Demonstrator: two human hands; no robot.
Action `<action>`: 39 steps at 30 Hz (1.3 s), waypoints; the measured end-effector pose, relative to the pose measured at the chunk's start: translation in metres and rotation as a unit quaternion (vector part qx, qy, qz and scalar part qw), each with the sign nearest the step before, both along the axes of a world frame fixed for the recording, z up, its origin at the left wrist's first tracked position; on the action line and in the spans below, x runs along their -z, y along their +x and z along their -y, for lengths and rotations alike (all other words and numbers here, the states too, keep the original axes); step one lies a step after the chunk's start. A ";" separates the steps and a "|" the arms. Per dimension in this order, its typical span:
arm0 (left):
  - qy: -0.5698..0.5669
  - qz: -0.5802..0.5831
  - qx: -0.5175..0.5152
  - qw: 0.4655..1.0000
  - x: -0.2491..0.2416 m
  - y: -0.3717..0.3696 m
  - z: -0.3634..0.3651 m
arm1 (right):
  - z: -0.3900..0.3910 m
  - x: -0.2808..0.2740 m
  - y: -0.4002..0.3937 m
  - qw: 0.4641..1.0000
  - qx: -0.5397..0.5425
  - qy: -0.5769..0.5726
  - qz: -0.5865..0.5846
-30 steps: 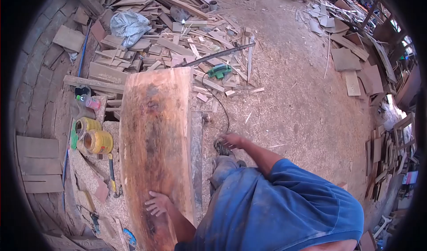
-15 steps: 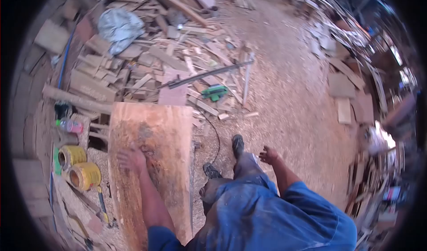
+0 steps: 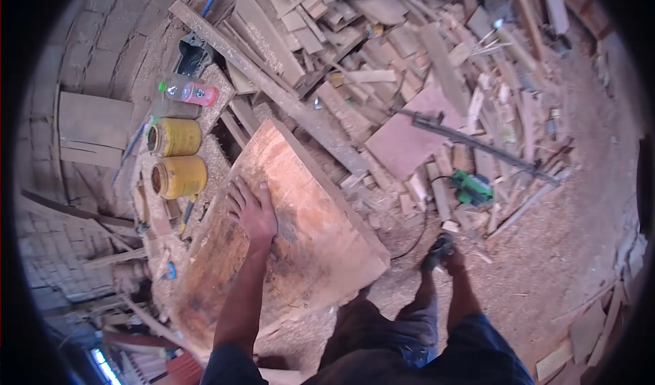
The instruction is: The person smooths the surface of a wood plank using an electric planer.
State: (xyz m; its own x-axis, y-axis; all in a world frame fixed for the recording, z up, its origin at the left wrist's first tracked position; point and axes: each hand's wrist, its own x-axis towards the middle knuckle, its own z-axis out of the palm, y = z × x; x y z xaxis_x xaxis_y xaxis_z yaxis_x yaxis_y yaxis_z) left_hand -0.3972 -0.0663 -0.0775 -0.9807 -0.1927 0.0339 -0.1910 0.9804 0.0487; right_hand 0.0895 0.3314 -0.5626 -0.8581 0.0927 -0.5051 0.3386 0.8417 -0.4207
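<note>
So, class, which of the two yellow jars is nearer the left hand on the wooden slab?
The lower yellow jar in the picture; the upper yellow jar is farther from the left hand, next to the pink-labelled plastic bottle.

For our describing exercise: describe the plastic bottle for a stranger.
Find the big wooden slab under the left hand. Left of it in view are two yellow containers. Above them, the plastic bottle differs by its green cap and pink end.
</note>
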 end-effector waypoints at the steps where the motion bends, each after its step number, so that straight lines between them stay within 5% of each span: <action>1: 0.005 0.002 -0.003 1.000 -0.001 0.000 -0.003 | -0.018 -0.004 -0.027 0.991 0.118 -0.045 -0.045; 3: 0.015 0.001 0.005 1.000 -0.003 0.001 0.000 | -0.054 -0.013 -0.083 0.913 0.330 -0.154 -0.186; 4: 0.022 -0.001 0.019 1.000 -0.003 0.001 0.002 | -0.087 0.016 -0.083 0.937 0.038 0.082 -0.338; 5: 0.032 -0.002 0.037 0.999 -0.002 -0.001 0.002 | -0.104 0.059 -0.076 0.944 0.040 0.156 -0.288; 7: 0.035 0.003 0.066 0.997 -0.001 -0.005 0.007 | -0.107 0.069 -0.096 0.904 0.360 -0.089 -0.212; 11: 0.078 0.019 0.079 0.994 0.000 -0.007 0.011 | -0.155 0.104 -0.134 0.660 0.669 -0.304 -0.157; 17: 0.180 0.019 0.096 0.979 0.006 -0.009 0.023 | -0.197 0.148 -0.157 0.379 0.766 -0.498 -0.148; 18: 0.192 0.022 0.107 0.975 0.006 -0.011 0.024 | -0.198 0.144 -0.164 0.286 0.782 -0.534 -0.143; 20: 0.218 0.031 0.119 0.968 0.007 -0.012 0.021 | -0.202 0.151 -0.168 0.307 0.776 -0.533 -0.138; 28: 0.161 0.011 0.122 0.979 0.009 -0.012 0.020 | -0.211 0.139 -0.167 0.203 0.795 -0.565 -0.092; 30: 0.075 0.000 0.107 0.991 -0.004 -0.010 -0.006 | -0.214 0.114 -0.171 0.234 0.765 -0.590 -0.109; 33: 0.056 -0.001 0.110 0.992 -0.003 -0.010 0.010 | -0.192 0.044 -0.159 0.363 0.750 -0.544 -0.096; 36: 0.031 -0.003 0.050 0.998 0.002 -0.007 0.016 | -0.144 -0.098 -0.165 0.374 0.740 -0.552 -0.087; 37: 0.028 -0.003 0.041 0.999 0.002 -0.006 0.015 | -0.141 -0.106 -0.149 0.387 0.722 -0.566 -0.095; 39: 0.028 -0.003 0.027 0.999 0.003 -0.005 0.016 | -0.109 -0.208 -0.162 0.478 0.707 -0.516 -0.078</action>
State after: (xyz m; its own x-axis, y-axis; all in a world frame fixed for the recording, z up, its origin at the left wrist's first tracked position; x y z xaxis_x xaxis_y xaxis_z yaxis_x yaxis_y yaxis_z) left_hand -0.4019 -0.0822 -0.0804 -0.9895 -0.1414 0.0296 -0.1377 0.9850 0.1038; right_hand -0.0720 0.4402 -0.3547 -0.3413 0.4051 -0.8482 0.1592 -0.8644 -0.4769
